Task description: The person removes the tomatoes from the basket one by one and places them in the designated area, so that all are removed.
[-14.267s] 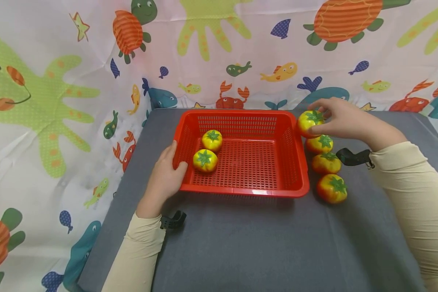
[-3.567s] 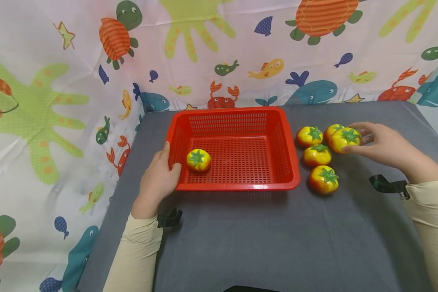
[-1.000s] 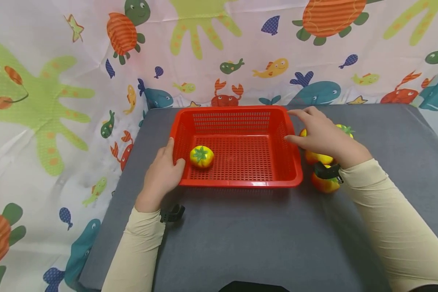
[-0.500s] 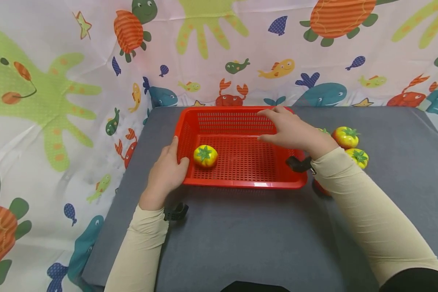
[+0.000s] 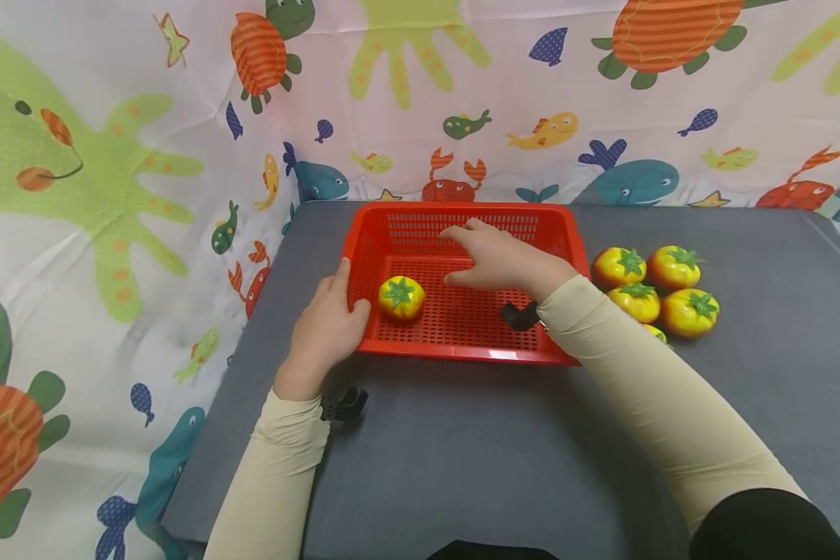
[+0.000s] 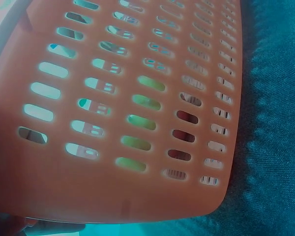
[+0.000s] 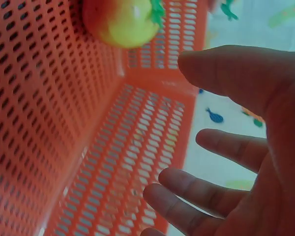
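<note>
A red slotted plastic basket (image 5: pixel 462 354) stands on the grey cloth, one yellow-red tomato (image 5: pixel 401 298) with green star-shaped leaves on its floor at the left. My left hand (image 5: pixel 325 327) grips the basket's left rim, thumb over the edge. In the left wrist view the basket's outer wall (image 6: pixel 128 191) fills most of the picture. My right hand (image 5: pixel 500 260) hovers over the basket, to the right of the tomato, with nothing in it. Its fingers and thumb are spread in the right wrist view, apart from the tomato (image 7: pixel 125 24) at the top.
Several similar tomatoes (image 5: pixel 693 311) are clustered on the grey cloth (image 5: pixel 448 443) just right of the basket, one partly hidden by the right sleeve (image 5: pixel 651 397). Behind and to the left hangs a curtain (image 5: pixel 448 78) printed with sea animals.
The basket held two tomatoes at first and holds one now. The right hand let go of a tomato beside the others at the right, then moved left over the basket. The left hand stayed.
</note>
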A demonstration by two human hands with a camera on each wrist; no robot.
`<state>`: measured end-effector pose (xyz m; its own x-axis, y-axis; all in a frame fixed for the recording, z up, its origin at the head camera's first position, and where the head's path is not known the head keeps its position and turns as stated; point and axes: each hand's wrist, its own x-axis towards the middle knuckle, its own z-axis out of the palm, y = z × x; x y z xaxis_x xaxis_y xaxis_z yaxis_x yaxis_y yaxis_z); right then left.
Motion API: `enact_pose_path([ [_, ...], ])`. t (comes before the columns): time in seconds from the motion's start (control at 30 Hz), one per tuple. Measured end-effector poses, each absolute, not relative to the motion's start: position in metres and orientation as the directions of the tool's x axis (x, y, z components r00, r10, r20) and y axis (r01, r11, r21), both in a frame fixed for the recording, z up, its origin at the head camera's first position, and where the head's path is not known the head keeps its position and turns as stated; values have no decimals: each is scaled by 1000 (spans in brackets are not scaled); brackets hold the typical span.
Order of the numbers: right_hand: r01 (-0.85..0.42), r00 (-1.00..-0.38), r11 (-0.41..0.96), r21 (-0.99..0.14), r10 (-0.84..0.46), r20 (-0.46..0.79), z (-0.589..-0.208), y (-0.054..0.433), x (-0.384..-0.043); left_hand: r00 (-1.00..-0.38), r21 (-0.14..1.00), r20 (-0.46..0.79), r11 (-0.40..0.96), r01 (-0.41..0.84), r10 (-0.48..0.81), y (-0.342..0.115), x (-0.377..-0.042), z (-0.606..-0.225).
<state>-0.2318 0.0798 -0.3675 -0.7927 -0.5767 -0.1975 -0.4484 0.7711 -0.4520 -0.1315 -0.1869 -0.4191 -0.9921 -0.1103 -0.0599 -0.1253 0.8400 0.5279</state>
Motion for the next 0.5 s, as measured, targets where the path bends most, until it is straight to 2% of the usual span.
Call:
enact_pose_path([
  [0.3, -509, -731, 719, -473, -652, -204, -387, 47, -236, -992, 543, -51, 830, -126, -117, -187, -133, -418],
  [0.5, -505, -682, 685, -525, -690, -244, -394, 37, -239, -991, 548, -64, 826, -135, -119, -187, -132, -418],
])
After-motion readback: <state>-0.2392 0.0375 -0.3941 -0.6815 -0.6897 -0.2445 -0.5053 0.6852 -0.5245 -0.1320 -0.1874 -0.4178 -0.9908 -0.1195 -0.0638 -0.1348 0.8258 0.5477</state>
